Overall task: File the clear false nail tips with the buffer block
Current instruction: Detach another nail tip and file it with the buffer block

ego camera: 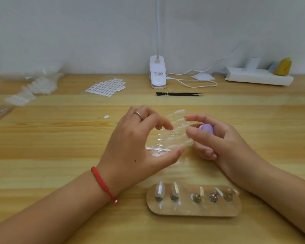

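A clear plastic frame of false nail tips (176,132) stands tilted above the wooden table at the centre. My left hand (137,147) pinches the frame between thumb below and fingers above. My right hand (217,138) curls round a purple buffer block (207,129) in its palm, and its thumb and forefinger reach to the nail tips on the frame's right side. Most of the buffer is hidden by the fingers.
A clear oval stand (194,199) with several nail holders lies near the front edge. Black tweezers (179,94), a sheet of adhesive tabs (106,87), a clip lamp (157,73) with cable and a power strip (259,77) sit behind. Bags of nail tips (33,87) lie at left.
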